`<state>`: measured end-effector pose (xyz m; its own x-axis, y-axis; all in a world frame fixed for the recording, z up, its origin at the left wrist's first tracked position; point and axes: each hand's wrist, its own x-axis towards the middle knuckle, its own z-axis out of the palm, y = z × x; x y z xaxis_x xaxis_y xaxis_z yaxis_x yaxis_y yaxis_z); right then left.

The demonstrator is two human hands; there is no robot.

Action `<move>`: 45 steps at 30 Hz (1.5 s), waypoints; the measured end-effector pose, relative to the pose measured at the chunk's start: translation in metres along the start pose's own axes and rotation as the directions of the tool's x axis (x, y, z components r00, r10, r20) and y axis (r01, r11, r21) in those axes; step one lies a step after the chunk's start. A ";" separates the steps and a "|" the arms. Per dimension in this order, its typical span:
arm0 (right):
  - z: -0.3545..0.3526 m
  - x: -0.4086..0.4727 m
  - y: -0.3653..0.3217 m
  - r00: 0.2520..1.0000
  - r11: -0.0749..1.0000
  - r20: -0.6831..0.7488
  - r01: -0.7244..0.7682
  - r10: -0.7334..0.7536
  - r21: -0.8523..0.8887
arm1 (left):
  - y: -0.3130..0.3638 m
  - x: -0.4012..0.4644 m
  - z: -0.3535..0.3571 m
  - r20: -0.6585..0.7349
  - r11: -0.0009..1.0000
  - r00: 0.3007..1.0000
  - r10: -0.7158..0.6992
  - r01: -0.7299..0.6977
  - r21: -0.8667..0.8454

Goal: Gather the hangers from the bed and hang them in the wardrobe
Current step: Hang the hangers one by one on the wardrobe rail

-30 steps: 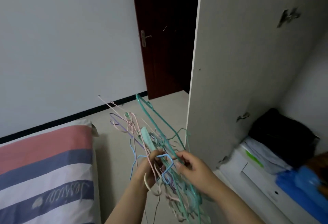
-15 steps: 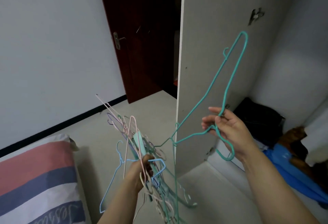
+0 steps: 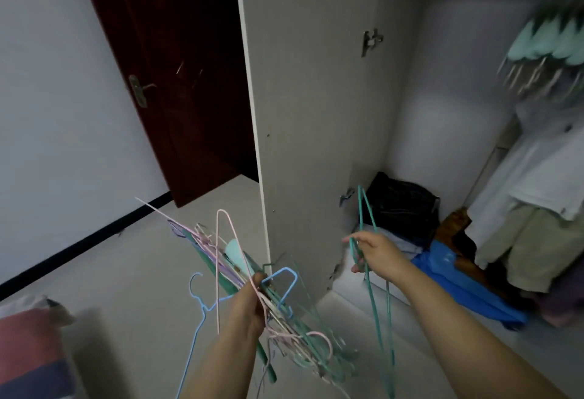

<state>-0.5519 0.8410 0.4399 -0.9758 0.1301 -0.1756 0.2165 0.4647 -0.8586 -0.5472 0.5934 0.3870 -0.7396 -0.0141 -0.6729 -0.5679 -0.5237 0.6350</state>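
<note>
The left hand [image 3: 249,300] holds a tangled bundle of thin pastel wire hangers [image 3: 240,269] in a closed grip; the right hand [image 3: 376,253] pinches one teal wire hanger [image 3: 377,313] before the open white wardrobe door [image 3: 309,107].

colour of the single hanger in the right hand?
Teal green; the hanger in the right hand shows best in the head view.

Hangers [image 3: 240,275] in both hands

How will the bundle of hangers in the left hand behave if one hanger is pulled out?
The bundle of hangers looks interlocked, so neighbours would probably snag and follow. The thin wires seem light yet springy. The left hand grips only the middle, so loose ends may swing.
</note>
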 end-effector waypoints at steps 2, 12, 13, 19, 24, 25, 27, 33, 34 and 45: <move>-0.019 0.008 0.013 0.999 0.976 0.048 0.024 -0.014 -0.215 | -0.008 0.004 0.020 -0.007 1.000 1.000 -0.007 0.007 0.002; -0.157 0.069 0.070 0.988 0.242 0.121 0.095 0.096 -0.966 | -0.067 0.035 0.130 -0.147 0.997 0.989 -0.019 0.008 -0.072; -0.173 0.076 0.075 0.990 0.136 0.131 0.121 0.061 -0.983 | -0.072 0.038 0.142 -0.172 0.997 0.985 -0.017 0.004 -0.074; -0.255 0.109 0.104 0.941 -0.141 0.106 0.158 0.320 -0.977 | -0.109 0.051 0.217 -0.270 0.988 0.963 -0.018 -0.026 -0.156; -0.289 0.126 0.137 0.889 0.029 0.102 0.100 0.447 -0.995 | -0.136 0.052 0.271 -0.241 0.978 0.970 -0.034 -0.017 -0.208; -0.293 0.129 0.142 0.881 0.039 0.091 0.083 0.464 -0.996 | -0.141 0.053 0.280 -0.237 0.977 0.971 -0.033 -0.019 -0.213; -0.298 0.136 0.150 0.868 0.035 0.044 0.031 0.495 -0.999 | -0.147 0.056 0.296 -0.225 0.974 0.974 -0.028 -0.024 -0.225; -0.317 0.142 0.151 0.686 0.315 0.152 -0.118 0.712 -0.942 | -0.149 0.071 0.324 -0.167 0.984 0.984 -0.054 0.024 -0.179; -0.318 0.144 0.154 0.673 0.388 0.159 -0.204 0.722 -0.899 | -0.148 0.074 0.328 -0.150 0.984 0.987 -0.055 0.028 -0.176; -0.335 0.127 0.166 0.680 0.154 -0.049 -0.235 0.732 -0.960 | -0.127 0.106 0.347 -0.007 0.965 0.996 -0.092 0.088 -0.247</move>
<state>-0.6298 1.2281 0.4363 -0.5031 0.4715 -0.7243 0.2915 0.8815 0.3714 -0.6791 0.9546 0.3663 -0.6817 0.0284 -0.7311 -0.5235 -0.7170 0.4603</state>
